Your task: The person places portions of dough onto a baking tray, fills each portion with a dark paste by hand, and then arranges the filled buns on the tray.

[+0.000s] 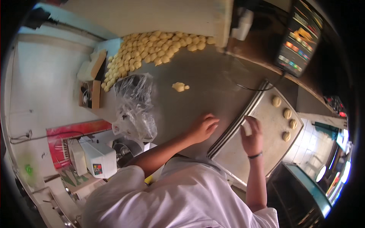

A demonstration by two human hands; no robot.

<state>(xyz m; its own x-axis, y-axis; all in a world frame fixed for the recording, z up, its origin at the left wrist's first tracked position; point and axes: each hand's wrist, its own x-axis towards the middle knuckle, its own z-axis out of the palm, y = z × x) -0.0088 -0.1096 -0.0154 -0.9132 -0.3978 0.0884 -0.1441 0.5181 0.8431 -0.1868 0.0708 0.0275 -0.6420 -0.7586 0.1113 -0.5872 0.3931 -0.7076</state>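
My left hand (205,128) hovers over the grey worktable (178,114), its fingers loosely bent and somewhat apart, with nothing visible in them. Over the metal baking tray (262,125) is my right hand (252,138), wearing a dark wristband. Its thumb and fingers are spread in a curve, and a pale patch shows between them. Several small grooved dough pieces (287,113) lie in a row along the tray's far right side. Beyond my left hand sits a small irregular lump of dough (180,87) on the table.
Many round dough balls (152,47) crowd the table's far left edge. Crumpled clear plastic (135,102) lies at left, near a cardboard box (96,93) and a white scale-like machine (99,159). A lit phone (300,38) stands at the upper right, its dark cable (251,89) reaching the tray.
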